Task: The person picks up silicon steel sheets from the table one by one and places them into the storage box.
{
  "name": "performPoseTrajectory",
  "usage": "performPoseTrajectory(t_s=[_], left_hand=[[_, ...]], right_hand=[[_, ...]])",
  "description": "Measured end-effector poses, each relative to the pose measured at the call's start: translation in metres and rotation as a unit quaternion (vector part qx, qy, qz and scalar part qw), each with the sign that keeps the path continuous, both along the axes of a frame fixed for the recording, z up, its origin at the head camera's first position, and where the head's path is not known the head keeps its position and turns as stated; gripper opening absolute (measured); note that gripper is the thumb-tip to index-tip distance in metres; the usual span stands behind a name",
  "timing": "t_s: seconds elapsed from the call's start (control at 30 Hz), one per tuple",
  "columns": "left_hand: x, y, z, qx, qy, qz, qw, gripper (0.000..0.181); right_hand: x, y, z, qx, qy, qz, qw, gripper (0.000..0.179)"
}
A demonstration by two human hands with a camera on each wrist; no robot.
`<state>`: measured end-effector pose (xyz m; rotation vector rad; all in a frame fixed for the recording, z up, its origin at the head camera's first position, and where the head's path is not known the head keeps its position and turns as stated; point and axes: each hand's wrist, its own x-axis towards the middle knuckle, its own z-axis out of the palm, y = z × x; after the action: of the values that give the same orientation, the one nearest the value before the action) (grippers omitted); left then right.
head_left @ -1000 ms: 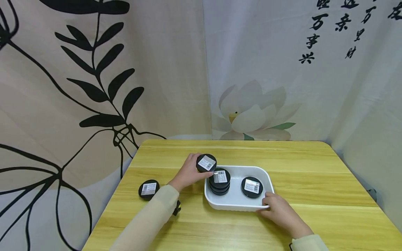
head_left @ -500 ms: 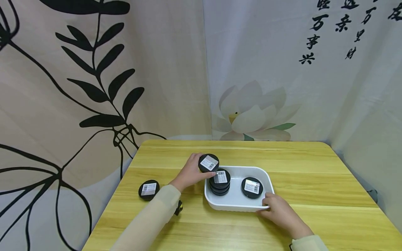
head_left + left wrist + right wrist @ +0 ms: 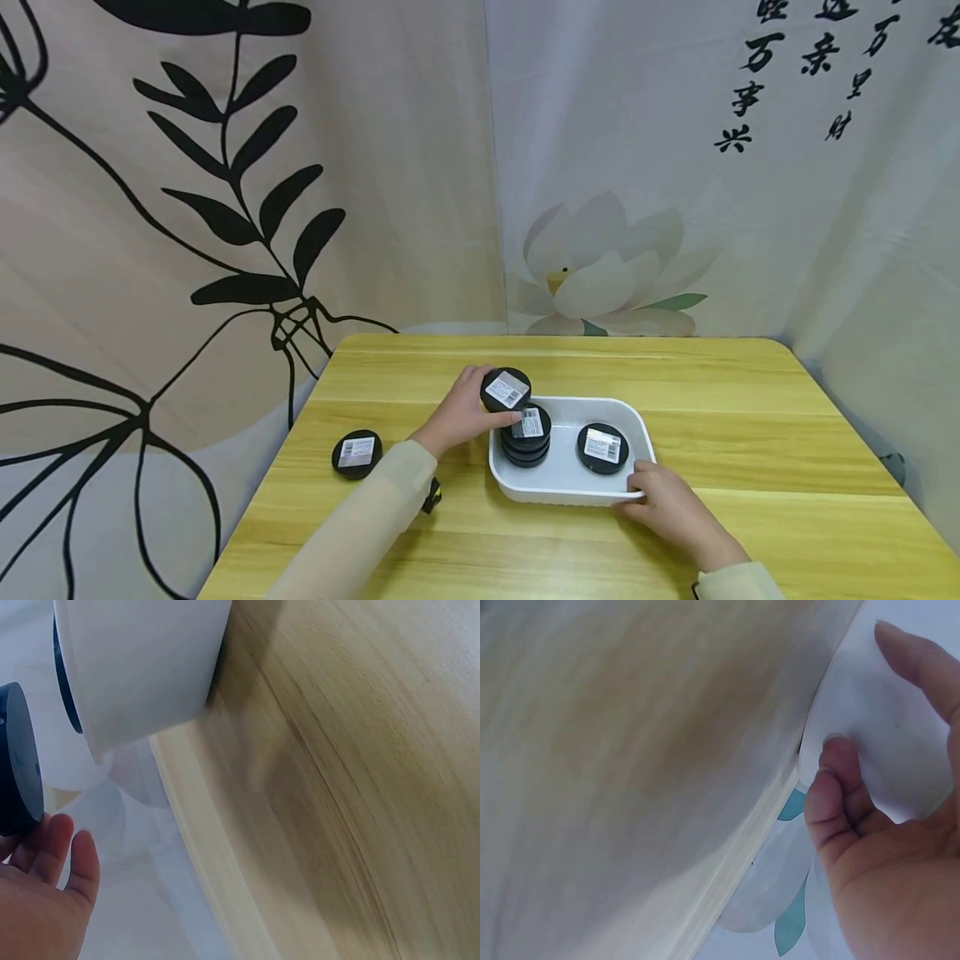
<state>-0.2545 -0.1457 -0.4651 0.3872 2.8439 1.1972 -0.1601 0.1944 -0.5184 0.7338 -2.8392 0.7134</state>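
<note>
At the white tray's [image 3: 562,468] far left corner, the left hand [image 3: 461,410] grips a black disc [image 3: 506,389]. The right hand [image 3: 667,505] grasps the near right corner.

The head view looks forward and down from well behind both grips; the wrist views look from close up past the left hand [image 3: 462,410] and right hand [image 3: 662,506], sharing the white tray [image 3: 558,492] and wooden tabletop [image 3: 765,433].
</note>
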Motion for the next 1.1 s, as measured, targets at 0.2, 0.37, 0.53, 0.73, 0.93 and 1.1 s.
performPoseTrajectory(t_s=[0.2,0.37,0.53,0.73,0.93,1.1], left_hand=[[-0.001,0.001,-0.001,0.000,0.003,-0.011,0.9999,0.104],[-0.001,0.004,-0.001,0.002,0.003,-0.016,0.9999,0.101],[-0.001,0.006,0.001,0.001,-0.006,-0.017,0.9998,0.100],[0.000,0.011,0.002,0.008,-0.008,-0.032,0.9994,0.099],[0.001,0.014,0.003,0.005,-0.011,-0.045,0.9989,0.098],[0.002,0.017,0.005,0.004,-0.017,-0.049,0.9986,0.098]], right_hand=[[0.000,0.000,0.002,-0.002,-0.009,0.001,1.0000,0.025],[0.000,-0.001,0.002,-0.001,-0.006,0.000,1.0000,0.025],[0.000,0.000,0.001,-0.003,-0.007,0.000,1.0000,0.025],[-0.001,0.001,0.001,0.002,-0.011,-0.005,0.9999,0.025],[-0.001,0.001,0.000,0.002,-0.013,-0.002,0.9999,0.024],[0.000,0.001,0.000,0.003,-0.014,-0.004,0.9999,0.024]])
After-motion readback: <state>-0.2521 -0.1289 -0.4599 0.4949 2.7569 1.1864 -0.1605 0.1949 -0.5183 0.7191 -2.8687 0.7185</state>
